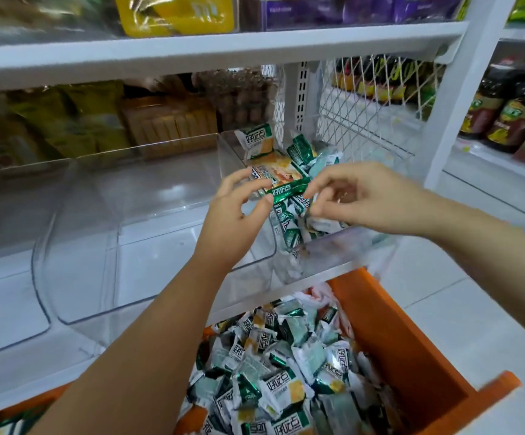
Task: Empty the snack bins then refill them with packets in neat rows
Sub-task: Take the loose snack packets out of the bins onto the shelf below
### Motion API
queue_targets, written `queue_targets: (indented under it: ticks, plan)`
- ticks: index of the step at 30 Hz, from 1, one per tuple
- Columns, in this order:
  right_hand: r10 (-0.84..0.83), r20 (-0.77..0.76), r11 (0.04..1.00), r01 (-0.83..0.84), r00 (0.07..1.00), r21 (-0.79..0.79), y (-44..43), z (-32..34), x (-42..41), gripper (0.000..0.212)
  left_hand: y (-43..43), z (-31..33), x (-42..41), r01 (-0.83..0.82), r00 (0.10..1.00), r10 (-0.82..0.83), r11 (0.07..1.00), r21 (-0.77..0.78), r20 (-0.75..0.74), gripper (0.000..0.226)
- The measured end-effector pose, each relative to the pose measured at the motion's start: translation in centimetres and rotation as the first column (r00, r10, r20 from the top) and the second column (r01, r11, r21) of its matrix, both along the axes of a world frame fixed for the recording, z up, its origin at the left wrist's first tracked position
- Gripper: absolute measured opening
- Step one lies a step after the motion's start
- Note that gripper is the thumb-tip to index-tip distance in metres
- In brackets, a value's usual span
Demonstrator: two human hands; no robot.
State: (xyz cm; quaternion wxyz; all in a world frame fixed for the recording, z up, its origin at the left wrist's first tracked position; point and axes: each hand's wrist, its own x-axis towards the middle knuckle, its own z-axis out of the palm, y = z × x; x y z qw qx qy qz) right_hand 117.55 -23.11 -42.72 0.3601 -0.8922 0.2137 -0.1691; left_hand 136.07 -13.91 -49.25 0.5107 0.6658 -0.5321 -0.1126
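Currently held: packet point(286, 182), green and white, lying flat at the centre of the frame, over the right bin.
Left hand point(239, 204): grasping; thumb and fingertips pinch the packet's left end.
Right hand point(364, 199): grasping; curled fingers pinch the packet's right end. Whether they touch anything beneath cannot be told.
Right bin point(333, 255): see-through, on the shelf point(192, 48) unit, centre right. It holds a jumble of bin packets point(289, 229) under the hands.
Middle bin point(160, 246): see-through, just left of the right bin.
Crate point(396, 324): orange, lower centre, below the bins.
Crate packets point(280, 368): loose heap, same green and white print.
Mesh point(364, 98): white, behind the right bin, upper right.
Bottles point(506, 120): dark, far right.
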Motion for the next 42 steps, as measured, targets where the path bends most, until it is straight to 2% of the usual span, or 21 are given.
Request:
queue_targets:
  ticks: [2, 4, 7, 11, 14, 20, 25, 28, 31, 33, 36, 40, 42]
  plan:
    - [-0.097, 0.075, 0.993, 0.102, 0.992, -0.061, -2.6, 1.0, 1.9, 0.016, -0.1, -0.1, -0.1, -0.001, 1.000, 0.001, 1.000, 0.008, -0.016, 0.019]
    - [-0.175, 0.064, 0.972, 0.183, 0.982, -0.149, -5.3, 0.9, 4.5, 0.030, -0.2, -0.1, 0.0, -0.007, 0.999, 0.007, 1.000, 0.004, -0.035, 0.020]
    - [-0.253, -0.007, 0.910, 0.236, 0.967, -0.340, -8.5, -0.1, 8.7, 0.056, -0.2, 0.0, 0.0, -0.011, 0.999, 0.010, 1.000, -0.005, -0.042, 0.021]
    - [-0.377, -0.182, 0.835, 0.248, 0.908, -0.491, -11.9, -2.0, 12.5, 0.071, -0.2, -0.3, 0.2, -0.001, 0.999, 0.001, 1.000, -0.001, -0.041, 0.022]
    - [-0.404, -0.230, 0.828, 0.248, 0.885, -0.502, -14.3, -2.9, 13.3, 0.064, -0.3, -0.5, 0.4, 0.015, 0.998, -0.014, 1.000, 0.002, -0.063, 0.023]
    - [-0.415, -0.195, 0.770, 0.228, 0.889, -0.596, -16.2, -3.2, 11.8, 0.041, -0.5, -0.5, 0.6, 0.021, 0.997, -0.021, 1.000, -0.005, -0.079, 0.024]
    - [-0.298, 0.093, 0.802, 0.302, 0.950, -0.515, -12.2, -1.7, 8.7, 0.031, -0.5, -0.4, 0.6, 0.033, 0.995, -0.034, 0.999, -0.016, -0.094, 0.021]
    - [-0.228, 0.212, 0.900, 0.289, 0.950, -0.326, -7.9, -0.2, 5.4, 0.031, -0.5, -0.4, 0.7, 0.034, 0.995, -0.036, 0.999, -0.030, -0.093, 0.021]
    - [-0.120, 0.265, 0.979, 0.159, 0.957, -0.131, -3.5, 1.5, 1.8, 0.032, -0.3, 0.0, 0.5, 0.034, 0.996, -0.036, 0.999, -0.019, -0.078, 0.020]
    - [-0.030, 0.186, 0.996, 0.046, 0.982, -0.079, -1.6, 2.3, -0.4, 0.027, -0.3, 0.3, 0.3, 0.020, 0.998, -0.020, 1.000, -0.010, -0.064, 0.019]
    - [0.110, -0.009, 0.993, -0.109, 0.994, 0.049, 0.6, 2.6, -2.8, 0.027, -0.1, 0.5, 0.1, 0.006, 1.000, -0.006, 1.000, 0.013, -0.012, 0.019]
    - [0.279, -0.351, 0.960, -0.264, 0.894, 0.090, 3.5, -0.8, -3.6, 0.030, 0.1, 0.1, -0.2, -0.025, 1.000, 0.025, 0.999, 0.030, 0.011, 0.019]
    - [0.307, -0.400, 0.952, -0.284, 0.864, 0.117, 4.0, -2.0, -3.6, 0.034, 0.1, 0.1, -0.3, -0.029, 1.000, 0.028, 0.999, 0.036, 0.010, 0.019]
